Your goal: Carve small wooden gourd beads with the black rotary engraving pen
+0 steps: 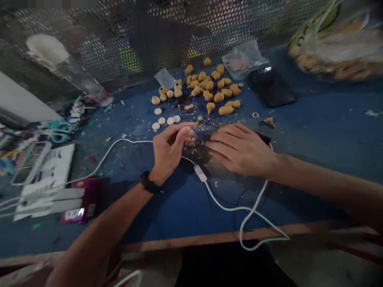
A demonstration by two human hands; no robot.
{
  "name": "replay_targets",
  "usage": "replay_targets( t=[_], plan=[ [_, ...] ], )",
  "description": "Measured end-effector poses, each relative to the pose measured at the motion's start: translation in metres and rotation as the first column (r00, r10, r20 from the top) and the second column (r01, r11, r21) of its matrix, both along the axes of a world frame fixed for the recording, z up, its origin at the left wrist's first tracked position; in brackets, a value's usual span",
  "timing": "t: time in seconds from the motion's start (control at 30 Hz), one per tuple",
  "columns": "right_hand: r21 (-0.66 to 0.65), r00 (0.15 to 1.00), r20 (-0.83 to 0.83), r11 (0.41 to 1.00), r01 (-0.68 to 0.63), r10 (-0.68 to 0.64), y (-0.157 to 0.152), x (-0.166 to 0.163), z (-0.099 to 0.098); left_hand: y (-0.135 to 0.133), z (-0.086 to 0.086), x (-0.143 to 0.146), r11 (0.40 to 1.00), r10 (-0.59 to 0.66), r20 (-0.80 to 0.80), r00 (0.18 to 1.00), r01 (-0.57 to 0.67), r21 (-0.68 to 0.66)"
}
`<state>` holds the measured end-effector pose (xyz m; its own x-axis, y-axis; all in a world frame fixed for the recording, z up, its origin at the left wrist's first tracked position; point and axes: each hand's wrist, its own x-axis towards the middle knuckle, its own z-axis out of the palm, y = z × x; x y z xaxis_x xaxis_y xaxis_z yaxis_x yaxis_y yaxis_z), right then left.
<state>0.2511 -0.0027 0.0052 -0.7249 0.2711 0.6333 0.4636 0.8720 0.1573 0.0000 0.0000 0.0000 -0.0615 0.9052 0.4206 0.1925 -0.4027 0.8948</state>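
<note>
My left hand (170,147), with a dark band on its wrist, has thumb and fingers brought together around a small tan piece (190,133), mostly hidden by the fingers. Beneath it lie crumbs and shavings. My right hand (236,147) is stretched out flat, palm down, fingers toward the crumbs. A black object (263,138) sticks out from behind it; the rest is covered, so I cannot tell whether the hand touches it. Beyond the hands is a cluster of tan, gourd-like pieces (206,84). Several round white discs (170,120) lie left of them.
A white cable (223,206) with an inline switch (200,173) loops over the blue table's front edge. A black phone (272,87) and clear bags (243,59) lie behind. Scissors (61,129), a maroon box (85,199) and a clear bottle (86,79) are left. Perforated metal (167,36) stands behind.
</note>
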Motion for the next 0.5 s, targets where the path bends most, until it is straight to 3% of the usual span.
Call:
replay_targets(
  t=[0.23, 0.5],
  plan=[
    [-0.339, 0.982, 0.17, 0.931, 0.132, -0.077, 0.019, -0.044, 0.002, 0.008, -0.004, -0.004, 0.998, 0.039, 0.072, 0.997, -0.035, -0.057],
    [-0.46, 0.958, 0.288, 0.876, 0.146, -0.008, 0.031, -0.071, 0.008, 0.01, -0.006, -0.007, 0.998, 0.043, 0.133, 0.99, -0.037, -0.048]
  ],
)
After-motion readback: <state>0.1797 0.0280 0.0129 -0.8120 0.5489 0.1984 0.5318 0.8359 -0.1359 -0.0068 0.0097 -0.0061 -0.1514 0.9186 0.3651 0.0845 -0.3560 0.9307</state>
